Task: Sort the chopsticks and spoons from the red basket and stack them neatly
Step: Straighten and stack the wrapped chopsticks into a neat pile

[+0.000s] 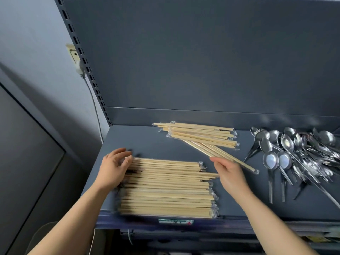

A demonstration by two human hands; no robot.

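**ITEM 1: pale wooden chopstick stack in clear sleeves** [165, 188]. Landmark for all entries below. Lies flat at the front edge of the dark grey metal shelf [139, 144], pairs parallel, running L–R. Right ends are ragged: a few pairs stick out past the rest, approx. mid-stack.

**ITEM 2: left hand** [112, 168]. At the stack's left end, fingers loosely bent, tips touching the stick ends. Grip slack, fingers apart, nothing held. Serves as a stop.

**ITEM 3: right hand** [230, 174]. Just off the stack's right end, far corner. Fingers straight, grip apart, nothing visibly held. Contact w/ the slanted pairs behind it: cannot tell.

**ITEM 4: loose pile of sleeve-wrapped wooden chopsticks** [200, 134]. Behind the stack, toward the shelf's back. Several pairs slant out toward the right hand. Not yet added to the stack.

**ITEM 5: heap of shiny steel spoons** [298, 153]. Right of the stack, well apart from it. Bowls & handles crossed, unstacked.

**ITEM 6: red basket.** Not in view.

**STEP IN HAND (judged):** squaring the stack's ends.
- Hold the left palm flat & firm as the stop.
- Push w/ flat right fingers on the protruding ends, along the sticks' length, not downward.
- Sleeves look slick, so use light pressure or the layers may fan out.
- Next, prob. bring the slanted pairs over and turn them parallel before laying them down.

**Risk:** the stack sits at the shelf lip, so a shove toward the front could tip the front pairs off.
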